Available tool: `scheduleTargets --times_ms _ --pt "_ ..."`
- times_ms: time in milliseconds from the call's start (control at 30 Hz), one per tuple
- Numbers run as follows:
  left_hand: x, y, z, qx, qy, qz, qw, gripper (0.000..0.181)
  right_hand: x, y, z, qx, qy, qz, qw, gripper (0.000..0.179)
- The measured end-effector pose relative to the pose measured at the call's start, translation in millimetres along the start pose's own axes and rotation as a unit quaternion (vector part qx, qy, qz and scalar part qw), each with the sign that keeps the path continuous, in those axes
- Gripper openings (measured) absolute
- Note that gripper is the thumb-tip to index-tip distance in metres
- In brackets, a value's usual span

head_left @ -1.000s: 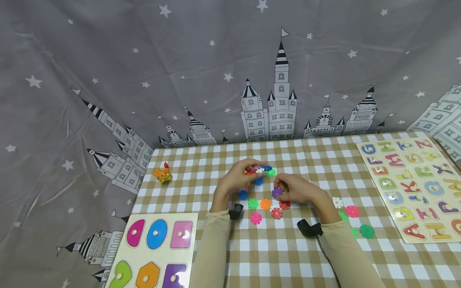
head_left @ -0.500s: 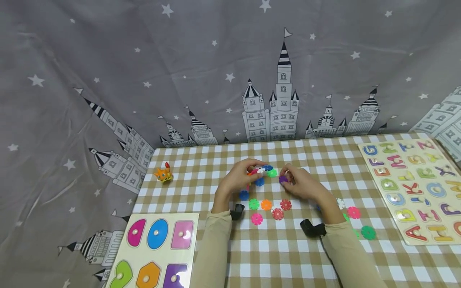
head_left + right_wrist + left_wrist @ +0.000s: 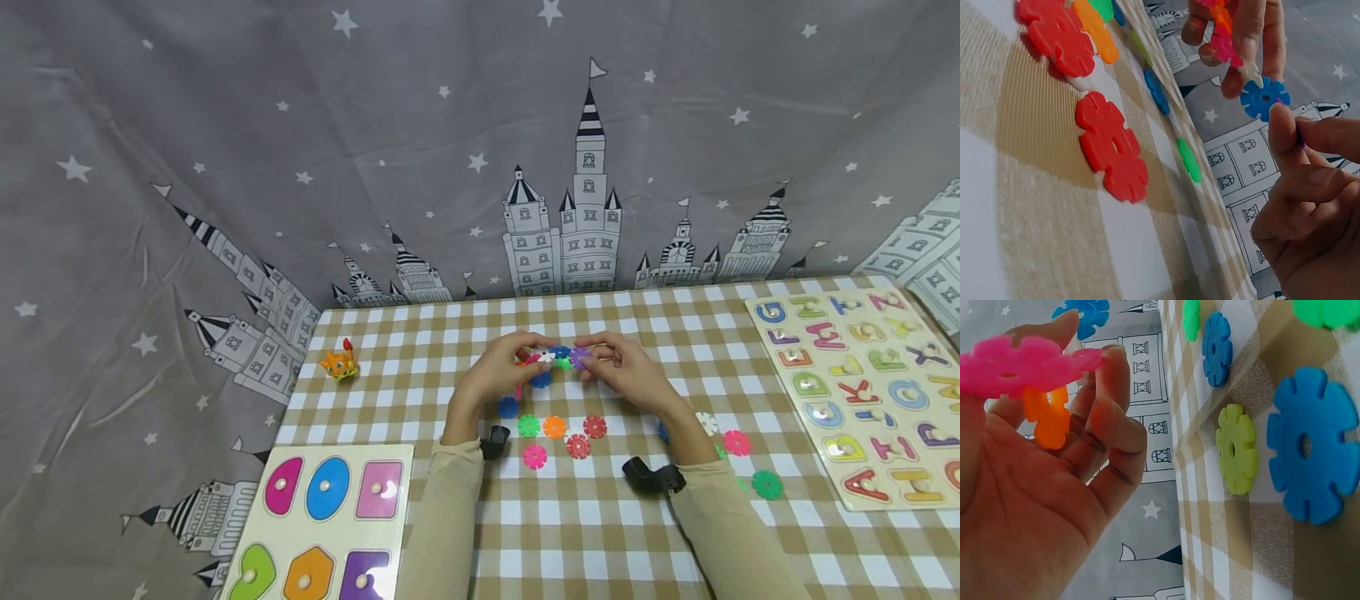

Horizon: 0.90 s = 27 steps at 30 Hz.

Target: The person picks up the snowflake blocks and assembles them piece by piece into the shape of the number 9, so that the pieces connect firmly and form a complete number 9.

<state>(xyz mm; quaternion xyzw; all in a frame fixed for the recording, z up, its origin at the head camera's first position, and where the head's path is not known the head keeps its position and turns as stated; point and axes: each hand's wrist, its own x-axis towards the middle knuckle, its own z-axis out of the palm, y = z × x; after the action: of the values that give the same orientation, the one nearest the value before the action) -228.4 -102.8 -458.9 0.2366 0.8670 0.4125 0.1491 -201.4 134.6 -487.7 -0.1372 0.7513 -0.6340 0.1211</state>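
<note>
My left hand [image 3: 491,371] holds a chain of slotted plastic discs above the table. In the left wrist view, a pink disc [image 3: 1016,365] lies between thumb and fingers, with an orange disc [image 3: 1047,419] joined below it. Farther along the chain come a white disc [image 3: 1251,72] and, at the end, a blue disc [image 3: 1265,99]. Thumb and finger of my right hand [image 3: 630,375] pinch a purple disc [image 3: 581,358], which is at the blue disc's edge. Seen edge-on and mostly covered by fingertips, its slot fit cannot be told.
Loose discs lie on the checked cloth, among them a red disc [image 3: 1112,147], an orange disc [image 3: 554,427] and a green disc [image 3: 767,484]. A shape puzzle board [image 3: 408,500] sits front left, a letter board [image 3: 813,333] right, a small orange toy figure [image 3: 341,364] back left.
My right hand has carried the purple disc away from over the red discs, then left to the end of the chain. My left hand has stayed nearly still, holding the chain.
</note>
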Motion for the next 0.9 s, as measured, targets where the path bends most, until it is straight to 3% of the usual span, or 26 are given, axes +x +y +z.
scheduleTargets --times_ms 367,667,900 --pt "-1.1 0.4 -1.5 -0.008 -0.007 0.013 0.9998 0.031 -1.7 -1.4 -7.7 -0.001 0.012 0.024 0.9996 0.036" --pt "-0.6 3.5 -0.4 -0.006 -0.011 0.022 0.9997 0.029 -1.2 -2.5 -3.5 0.013 0.013 -0.004 0.9998 0.035" --pt "3.1 4.8 4.4 -0.006 0.010 0.028 0.9995 0.019 -0.5 -2.2 0.7 0.013 0.026 -0.013 0.9995 0.031"
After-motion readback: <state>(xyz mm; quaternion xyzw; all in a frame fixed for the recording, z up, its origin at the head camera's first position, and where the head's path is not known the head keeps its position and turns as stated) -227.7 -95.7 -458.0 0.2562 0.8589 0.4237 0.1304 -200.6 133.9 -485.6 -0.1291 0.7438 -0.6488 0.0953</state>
